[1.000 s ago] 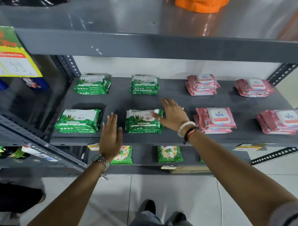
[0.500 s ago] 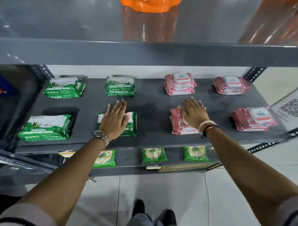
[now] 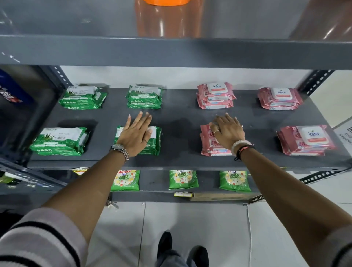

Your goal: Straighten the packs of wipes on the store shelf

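Note:
On the grey shelf [image 3: 179, 122], green and pink wipe packs lie in two rows. My left hand [image 3: 136, 133] lies flat, fingers spread, on the front green pack [image 3: 155, 141]. My right hand [image 3: 227, 131] rests flat on the front pink stack [image 3: 208, 144], covering its lid. Neither hand grips a pack. More green packs lie at the front left [image 3: 59, 141], back left [image 3: 82, 97] and back middle [image 3: 144, 97]. Pink stacks sit at the back [image 3: 216, 96], back right [image 3: 280, 99] and front right [image 3: 304, 141].
The upper shelf's front edge [image 3: 171, 51] overhangs close above, with an orange container [image 3: 165, 2] on it. Perforated uprights [image 3: 314, 82] flank the shelf. Green detergent bags [image 3: 125, 180] lie on the lower shelf. My shoes [image 3: 182, 249] stand on the tiled floor.
My left hand went forward onto the front green pack. My right hand left that pack and moved right onto the front pink stack. In the last half second both hands stayed put.

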`<control>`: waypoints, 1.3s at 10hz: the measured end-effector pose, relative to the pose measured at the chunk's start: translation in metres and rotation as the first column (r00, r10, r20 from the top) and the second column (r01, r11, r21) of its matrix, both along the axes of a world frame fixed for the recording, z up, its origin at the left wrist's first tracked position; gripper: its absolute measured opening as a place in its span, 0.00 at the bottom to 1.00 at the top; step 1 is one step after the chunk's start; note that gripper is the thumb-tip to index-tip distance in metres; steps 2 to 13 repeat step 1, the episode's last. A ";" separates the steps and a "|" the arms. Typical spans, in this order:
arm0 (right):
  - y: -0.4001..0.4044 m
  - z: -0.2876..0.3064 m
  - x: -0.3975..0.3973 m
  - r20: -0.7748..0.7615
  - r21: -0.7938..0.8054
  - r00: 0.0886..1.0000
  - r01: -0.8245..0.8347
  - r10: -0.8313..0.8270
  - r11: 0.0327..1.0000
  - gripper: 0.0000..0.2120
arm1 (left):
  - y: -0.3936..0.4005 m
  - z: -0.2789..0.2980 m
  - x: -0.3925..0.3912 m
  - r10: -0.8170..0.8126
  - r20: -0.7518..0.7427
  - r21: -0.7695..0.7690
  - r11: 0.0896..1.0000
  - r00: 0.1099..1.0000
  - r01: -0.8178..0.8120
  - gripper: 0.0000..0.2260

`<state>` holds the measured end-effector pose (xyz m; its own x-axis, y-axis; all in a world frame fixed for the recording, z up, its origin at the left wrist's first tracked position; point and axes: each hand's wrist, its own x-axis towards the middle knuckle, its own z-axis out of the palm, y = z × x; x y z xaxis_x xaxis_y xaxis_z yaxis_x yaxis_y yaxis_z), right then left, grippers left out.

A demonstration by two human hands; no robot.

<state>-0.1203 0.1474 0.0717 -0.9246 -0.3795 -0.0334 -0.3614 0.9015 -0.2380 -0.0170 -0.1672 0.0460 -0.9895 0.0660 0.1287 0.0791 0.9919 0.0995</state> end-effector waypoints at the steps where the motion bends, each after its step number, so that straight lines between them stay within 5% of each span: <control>1: 0.000 0.012 0.001 0.037 -0.011 0.999 0.015 -0.014 1.000 0.32 | 0.009 0.014 0.005 0.002 -0.043 -0.058 0.998 0.999 -0.005 0.28; 13: 0.000 0.012 0.001 0.037 -0.011 0.999 0.015 -0.014 1.000 0.32 | 0.009 0.014 0.005 0.002 -0.043 -0.058 0.998 0.999 -0.005 0.28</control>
